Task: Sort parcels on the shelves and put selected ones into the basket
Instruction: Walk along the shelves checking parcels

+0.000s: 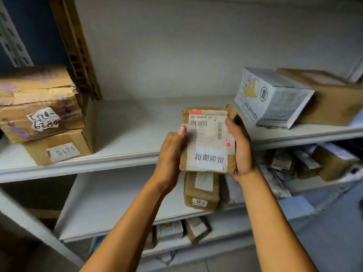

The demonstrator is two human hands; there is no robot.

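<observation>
At the centre of the frame both hands hold a small brown cardboard parcel (208, 141) in front of the upper shelf (125, 122). The left hand (170, 152) grips its left edge with the thumb laid on the face; the right hand (240, 146) wraps the right edge, fingers behind. Its shipping label carries barcodes, a red strip at the top and a line reading roughly "H408-00 033" (the print is too soft to be sure). A white sticker lower down reads "超期滞留".

At the left of the frame two cardboard boxes are stacked on that shelf: the crushed top box (39, 101) bears a handwritten tag ending "6280", and the box beneath (59, 148) is tagged "0471". At the upper right a white printed carton (273, 97) leans tilted against a brown box (330, 101).

Below the held parcel, on the middle shelf (110, 201), a narrow brown parcel (201, 191) shows a tag "0410". More packages (306, 163) crowd the right of that level, labels unreadable. On the lowest shelf, small boxes (182, 229) sit blurred.
</observation>
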